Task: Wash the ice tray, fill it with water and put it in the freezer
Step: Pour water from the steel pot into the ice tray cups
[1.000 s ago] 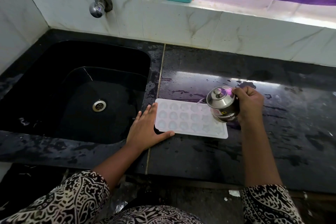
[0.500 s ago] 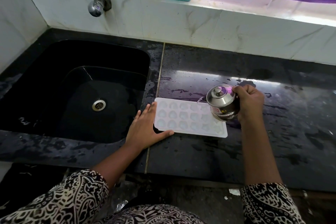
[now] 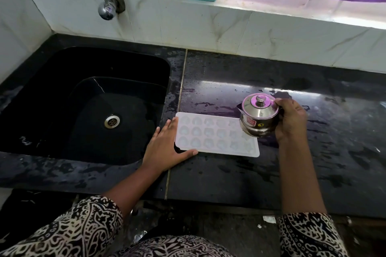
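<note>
single head cam, wide-angle. looks forward and steeply down onto the surface [image 3: 229,179] from close above. sink [image 3: 52,110] fills the left, wall [image 3: 208,27] and sill [image 3: 271,4] run across the top, sleeves [image 3: 73,231] along the bottom edge. left hand [image 3: 165,148] and right hand [image 3: 291,119] land near centre. wall line slopes down to the right.

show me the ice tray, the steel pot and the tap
ice tray [image 3: 208,137]: head view, middle cells.
steel pot [image 3: 259,120]: head view, side of its body.
tap [image 3: 107,9]: head view, its rounded lower end.
</note>
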`<state>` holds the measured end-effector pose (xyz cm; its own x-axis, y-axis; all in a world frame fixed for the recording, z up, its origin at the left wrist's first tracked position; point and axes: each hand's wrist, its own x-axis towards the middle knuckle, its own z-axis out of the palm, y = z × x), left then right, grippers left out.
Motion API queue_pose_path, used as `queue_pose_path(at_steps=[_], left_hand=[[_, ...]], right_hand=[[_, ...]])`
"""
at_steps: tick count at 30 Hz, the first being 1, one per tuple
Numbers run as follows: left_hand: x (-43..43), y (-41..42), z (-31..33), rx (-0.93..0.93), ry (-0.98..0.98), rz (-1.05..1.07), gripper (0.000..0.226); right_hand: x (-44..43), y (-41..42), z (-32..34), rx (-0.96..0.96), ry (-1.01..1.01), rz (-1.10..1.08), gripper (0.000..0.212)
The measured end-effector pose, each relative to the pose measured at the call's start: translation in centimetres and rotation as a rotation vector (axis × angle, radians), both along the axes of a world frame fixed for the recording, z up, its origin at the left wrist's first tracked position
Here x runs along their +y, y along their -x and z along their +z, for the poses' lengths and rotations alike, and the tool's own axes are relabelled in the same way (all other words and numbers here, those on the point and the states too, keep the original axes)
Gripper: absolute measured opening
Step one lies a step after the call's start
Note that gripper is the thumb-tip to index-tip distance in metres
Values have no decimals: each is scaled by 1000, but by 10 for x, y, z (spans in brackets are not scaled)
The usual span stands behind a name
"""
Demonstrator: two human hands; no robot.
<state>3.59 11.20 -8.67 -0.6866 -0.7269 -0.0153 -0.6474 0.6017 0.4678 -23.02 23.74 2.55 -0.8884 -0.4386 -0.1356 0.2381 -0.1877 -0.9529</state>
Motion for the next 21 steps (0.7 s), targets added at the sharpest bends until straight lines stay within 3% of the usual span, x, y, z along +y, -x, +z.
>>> queue_pose_path(at_steps=[21], left_hand=[[1,0,0,18,-8,11,124]], right_hand=[[18,14,-5,145,-205,-83,28]])
